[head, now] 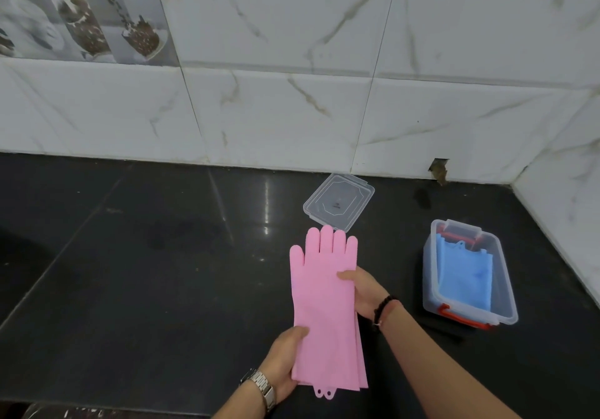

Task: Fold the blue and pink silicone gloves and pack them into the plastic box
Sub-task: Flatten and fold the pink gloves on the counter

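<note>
- Left hand (285, 361) gripping pink gloves (324, 305) at cuff, right hand (363, 292) pinching palm edge.
- Blue gloves (464, 275) sitting folded in plastic box (506, 301) near countertop's (130, 288) right edge; lid (339, 202) lying behind.

Matt pink gloves (324, 305); clear plastic box (467, 275); glossy black counter (146, 272).

No text, brand, number or sign can be read anywhere here. The clear lid (338, 202) lying on the bench (130, 272) carries a small dark mark near its middle, but it is too small and blurred to make out as letters or a logo.
</note>
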